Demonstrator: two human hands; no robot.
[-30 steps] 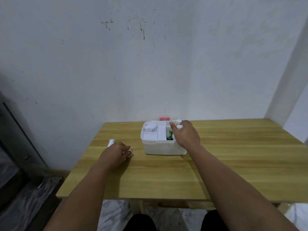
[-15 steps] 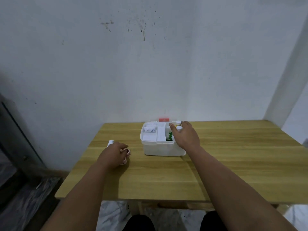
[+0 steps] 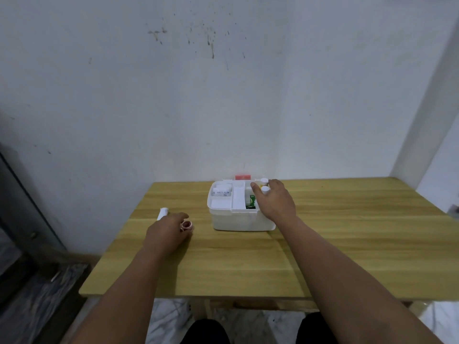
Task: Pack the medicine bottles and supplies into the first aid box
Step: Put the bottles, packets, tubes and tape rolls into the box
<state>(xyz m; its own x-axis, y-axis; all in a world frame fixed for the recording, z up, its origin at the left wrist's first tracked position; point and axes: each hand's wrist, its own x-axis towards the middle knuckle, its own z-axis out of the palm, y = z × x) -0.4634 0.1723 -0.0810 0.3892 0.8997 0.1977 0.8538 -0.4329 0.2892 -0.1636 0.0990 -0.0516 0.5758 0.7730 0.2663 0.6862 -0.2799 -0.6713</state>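
Right hand (image 3: 275,204) over box (image 3: 238,219) rim (bottles (image 3: 265,189) beneath).

A white first aid box (image 3: 242,220) sits open on the wooden counter (image 3: 347,244). The right hand (image 3: 275,202) reaches over its right compartment, its fingers (image 3: 255,188) around a white-capped bottle (image 3: 265,189). The left hand (image 3: 166,232) holds a small tape roll (image 3: 186,225) on the counter, beside a white tube (image 3: 162,213).
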